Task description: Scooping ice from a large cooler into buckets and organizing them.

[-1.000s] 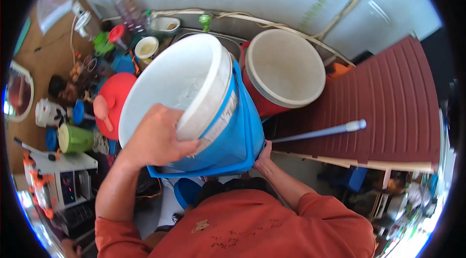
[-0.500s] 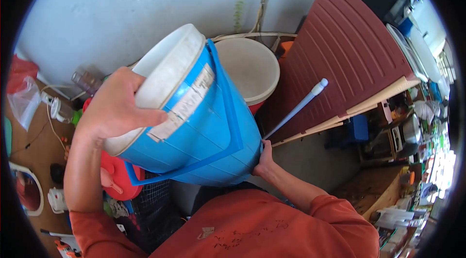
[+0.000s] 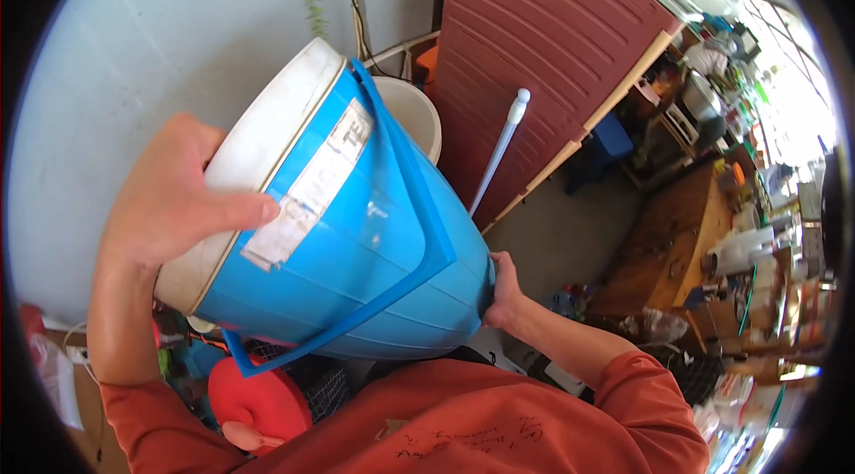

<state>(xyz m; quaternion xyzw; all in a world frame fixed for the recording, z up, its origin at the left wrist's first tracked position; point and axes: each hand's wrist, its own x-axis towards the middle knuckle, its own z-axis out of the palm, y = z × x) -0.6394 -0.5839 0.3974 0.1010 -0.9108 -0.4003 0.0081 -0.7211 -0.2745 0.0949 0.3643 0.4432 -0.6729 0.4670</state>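
Note:
A large blue insulated bucket [image 3: 374, 242] with a white inner wall and rim lies tilted across my front, its mouth toward the upper left. My left hand [image 3: 174, 198] grips the rim, with the thumb outside on a worn paper label [image 3: 312, 189]. At the other end my right hand [image 3: 504, 291] holds the bucket's base; its fingertips are hidden. The blue carrying handle [image 3: 432, 242] hangs down across the side. Nothing of the inside shows.
Behind stands another white-walled tub [image 3: 415, 113]. A pale pole [image 3: 500, 149] rises beside a maroon ribbed panel [image 3: 543, 37]. A round red lid [image 3: 254, 398] lies lower left. Right of me are a wooden cabinet [image 3: 659, 242], a blue stool [image 3: 606, 144] and crowded shelves.
My view has turned right, so the wall, tub and panel appear farther left. The bucket, still in both hands, has tipped further, and its inside no longer shows.

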